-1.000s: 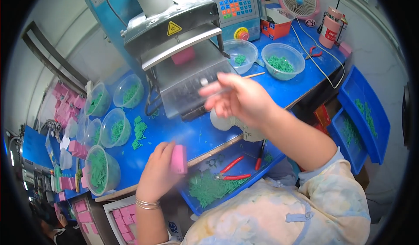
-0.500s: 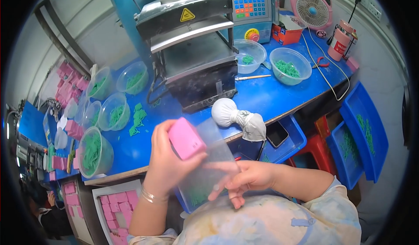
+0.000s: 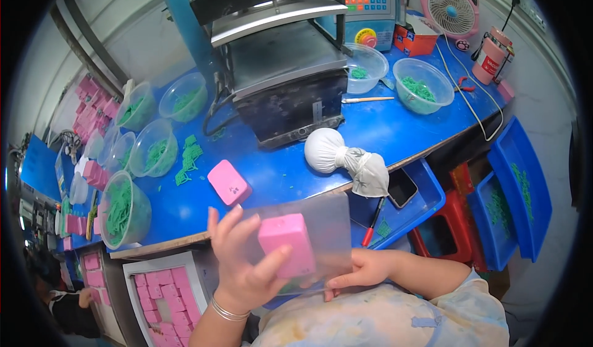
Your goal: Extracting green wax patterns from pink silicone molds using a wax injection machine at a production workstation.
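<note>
My left hand [image 3: 244, 273] is open, its fingers spread and its thumb lying against the near face of a pink block [image 3: 287, 233]. That block shows over a translucent plastic sheet [image 3: 330, 236]; whether it rests on the sheet is hard to tell. My right hand [image 3: 361, 270] grips the sheet's near right edge, fingers partly under it. A second pink block [image 3: 228, 182], rounded at the corners, lies on the blue table just beyond my left fingertips. Beside it are loose green rubbery pieces [image 3: 189, 155].
A black press [image 3: 290, 100] stands on the blue table [image 3: 265, 168]. Near it lie a tied white cloth bag [image 3: 324, 150] and a brush [image 3: 370, 99]. Clear bowls [image 3: 143, 214] hold green pieces. Blue trays [image 3: 531, 205] and a red stool [image 3: 445, 217] are at right, pink blocks in a white tray [image 3: 201, 273] below.
A pink block now lies on the table where none lay before. My left hand has moved down from a held block and opened beside one. My right hand has closed on the sheet's edge.
</note>
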Motion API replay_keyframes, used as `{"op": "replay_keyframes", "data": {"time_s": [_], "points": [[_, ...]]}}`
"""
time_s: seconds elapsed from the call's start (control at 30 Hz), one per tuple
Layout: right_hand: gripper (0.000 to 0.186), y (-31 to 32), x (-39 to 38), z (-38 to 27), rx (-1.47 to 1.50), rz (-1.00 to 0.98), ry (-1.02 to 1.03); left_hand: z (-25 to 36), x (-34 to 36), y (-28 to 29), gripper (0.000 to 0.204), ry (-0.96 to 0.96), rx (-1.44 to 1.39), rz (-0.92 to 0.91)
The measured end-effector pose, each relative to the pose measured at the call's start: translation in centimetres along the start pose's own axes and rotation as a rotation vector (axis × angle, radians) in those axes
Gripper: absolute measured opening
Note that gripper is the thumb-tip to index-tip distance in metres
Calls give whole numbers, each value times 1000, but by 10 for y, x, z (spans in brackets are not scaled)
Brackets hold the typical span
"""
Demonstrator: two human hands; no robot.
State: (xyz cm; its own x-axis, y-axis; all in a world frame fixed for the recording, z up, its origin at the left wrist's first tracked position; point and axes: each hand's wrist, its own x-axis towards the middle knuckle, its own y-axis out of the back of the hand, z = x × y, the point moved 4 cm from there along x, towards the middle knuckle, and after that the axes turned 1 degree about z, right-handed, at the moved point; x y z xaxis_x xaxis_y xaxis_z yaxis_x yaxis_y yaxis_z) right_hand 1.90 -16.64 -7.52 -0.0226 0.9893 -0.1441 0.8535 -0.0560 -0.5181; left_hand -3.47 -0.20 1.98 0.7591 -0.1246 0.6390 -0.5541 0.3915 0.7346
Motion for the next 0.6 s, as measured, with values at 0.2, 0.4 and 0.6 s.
{"op": "replay_keyframes", "data": {"time_s": [0.2,0.4,0.6], "points": [[36,9,1,-1,-253,30,37,1,-7,-8,37,-153,6,173],[48,5,-1,-9,-112,98,-30,-5,1,-21,43,106,-17,73],[70,-1,-30,-64,439,57,-14,-59,-1,-2,52,394,60,264]]}}
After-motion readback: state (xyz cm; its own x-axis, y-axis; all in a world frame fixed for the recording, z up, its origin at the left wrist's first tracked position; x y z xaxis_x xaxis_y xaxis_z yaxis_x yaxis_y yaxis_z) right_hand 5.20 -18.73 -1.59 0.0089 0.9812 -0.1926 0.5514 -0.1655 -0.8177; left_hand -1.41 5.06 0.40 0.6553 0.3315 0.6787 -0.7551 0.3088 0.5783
